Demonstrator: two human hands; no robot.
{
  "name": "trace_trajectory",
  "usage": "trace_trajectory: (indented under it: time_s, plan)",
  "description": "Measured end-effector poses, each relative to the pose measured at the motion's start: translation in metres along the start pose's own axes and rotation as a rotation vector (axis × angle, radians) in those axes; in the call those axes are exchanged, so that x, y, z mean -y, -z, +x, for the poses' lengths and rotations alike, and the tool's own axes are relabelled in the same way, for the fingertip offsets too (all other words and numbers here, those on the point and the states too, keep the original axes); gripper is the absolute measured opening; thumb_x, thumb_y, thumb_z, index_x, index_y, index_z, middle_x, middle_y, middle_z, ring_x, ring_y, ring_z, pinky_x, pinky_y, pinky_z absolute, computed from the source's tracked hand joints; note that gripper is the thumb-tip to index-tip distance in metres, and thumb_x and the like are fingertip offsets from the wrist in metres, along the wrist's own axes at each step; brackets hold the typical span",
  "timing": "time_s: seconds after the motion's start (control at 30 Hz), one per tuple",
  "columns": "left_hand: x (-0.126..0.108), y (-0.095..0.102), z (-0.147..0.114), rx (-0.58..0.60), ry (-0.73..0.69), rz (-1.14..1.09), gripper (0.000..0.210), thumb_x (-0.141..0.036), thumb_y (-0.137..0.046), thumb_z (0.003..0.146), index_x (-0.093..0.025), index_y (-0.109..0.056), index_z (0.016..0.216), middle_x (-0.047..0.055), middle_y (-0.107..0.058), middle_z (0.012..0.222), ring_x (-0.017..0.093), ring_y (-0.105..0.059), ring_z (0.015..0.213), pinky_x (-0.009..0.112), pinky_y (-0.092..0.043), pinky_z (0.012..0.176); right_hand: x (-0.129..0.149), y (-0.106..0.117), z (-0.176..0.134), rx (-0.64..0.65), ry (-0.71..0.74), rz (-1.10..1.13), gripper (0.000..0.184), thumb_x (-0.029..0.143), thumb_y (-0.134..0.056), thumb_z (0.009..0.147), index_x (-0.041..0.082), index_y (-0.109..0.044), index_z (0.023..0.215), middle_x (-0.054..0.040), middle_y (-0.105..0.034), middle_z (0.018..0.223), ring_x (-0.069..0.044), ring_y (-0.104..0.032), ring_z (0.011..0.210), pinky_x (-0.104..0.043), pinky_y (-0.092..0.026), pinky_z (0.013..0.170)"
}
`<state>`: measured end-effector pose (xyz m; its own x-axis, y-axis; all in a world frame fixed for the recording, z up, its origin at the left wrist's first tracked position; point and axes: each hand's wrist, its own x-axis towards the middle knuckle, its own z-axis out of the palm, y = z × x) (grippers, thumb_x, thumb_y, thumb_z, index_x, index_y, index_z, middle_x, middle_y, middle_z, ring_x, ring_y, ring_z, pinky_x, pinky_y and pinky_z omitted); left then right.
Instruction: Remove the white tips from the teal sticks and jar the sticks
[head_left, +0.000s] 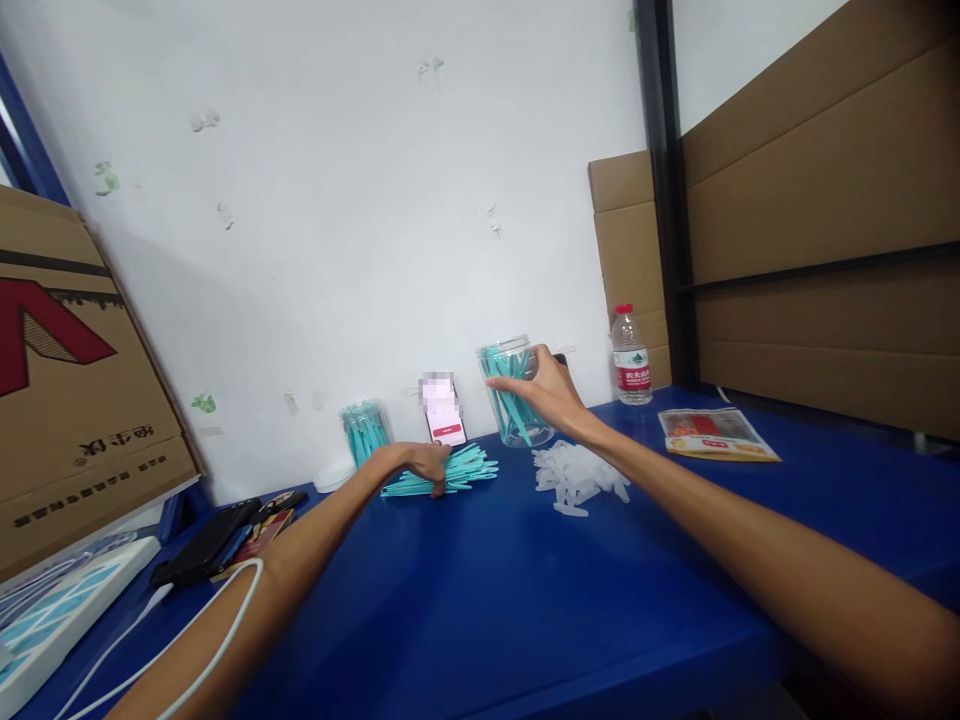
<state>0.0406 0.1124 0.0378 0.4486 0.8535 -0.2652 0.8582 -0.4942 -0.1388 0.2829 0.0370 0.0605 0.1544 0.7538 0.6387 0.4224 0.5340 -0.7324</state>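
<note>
My right hand (551, 392) is closed around the upper side of a clear jar (517, 430), which stands slightly tilted near the wall. Slim teal plastic sticks (504, 385) lean inside it. Over a loose pile of similar teal sticks (472, 467) rests my left hand (430, 466), thumb and fingers apart; whether it pinches any stick is not visible. Just behind that hand a lit phone (444, 408) leans on the wall. A second clear jar (365, 428), packed with teal sticks, is to its left. Small translucent white pieces (576, 475) form a heap below the right wrist.
On the blue table (465, 600), a water bottle (631, 360) and a flat food packet (712, 434) are at the right. A white round lid (334, 477), black case (206, 540), power strip (75, 610) and white cable (251, 590) are at the left. Cardboard (810, 200) flanks the table.
</note>
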Motion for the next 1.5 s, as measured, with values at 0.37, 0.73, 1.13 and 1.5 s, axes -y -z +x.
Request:
trace_trajectory:
  time_s: [0.37, 0.73, 1.13, 1.5]
  plan:
    - [-0.019, -0.001, 0.015, -0.023, 0.001, -0.069, 0.066, -0.025, -0.07, 0.045, -0.015, -0.057, 0.11, 0.013, -0.069, 0.105, 0.031, -0.065, 0.09, 0.033, -0.052, 0.066, -0.002, 0.0, 0.003, -0.017, -0.004, -0.002, 0.063, 0.061, -0.07, 0.06, 0.02, -0.047, 0.102, -0.0064, -0.057, 0.088, -0.021, -0.053, 0.075, -0.035, -0.038, 0.057]
    - [-0.019, -0.026, -0.02, -0.227, -0.015, -0.14, 0.05, -0.022, -0.062, 0.061, -0.015, -0.057, 0.11, 0.014, -0.066, 0.112, 0.03, -0.064, 0.097, 0.033, -0.051, 0.072, -0.004, -0.001, 0.002, -0.02, -0.01, -0.006, 0.069, 0.065, -0.07, 0.059, 0.02, -0.045, 0.104, -0.0062, -0.056, 0.088, -0.021, -0.053, 0.074, -0.035, -0.039, 0.057]
    - [-0.017, -0.037, -0.039, -0.371, -0.072, -0.218, 0.044, -0.024, -0.061, 0.072, -0.019, -0.057, 0.115, 0.011, -0.066, 0.113, 0.029, -0.063, 0.096, 0.033, -0.048, 0.076, -0.01, -0.004, 0.004, -0.018, -0.023, -0.049, 0.062, 0.064, -0.069, 0.06, 0.021, -0.045, 0.098, -0.0049, -0.056, 0.087, -0.021, -0.053, 0.075, -0.033, -0.04, 0.058]
    - [-0.006, -0.046, -0.039, -0.548, -0.145, -0.27, 0.05, -0.06, -0.054, 0.082, -0.018, -0.057, 0.11, 0.009, -0.065, 0.107, 0.026, -0.06, 0.094, 0.03, -0.044, 0.077, -0.011, -0.005, 0.002, 0.002, -0.02, -0.044, 0.065, 0.065, -0.069, 0.059, 0.02, -0.046, 0.101, -0.0063, -0.058, 0.089, -0.021, -0.054, 0.075, -0.034, -0.041, 0.058]
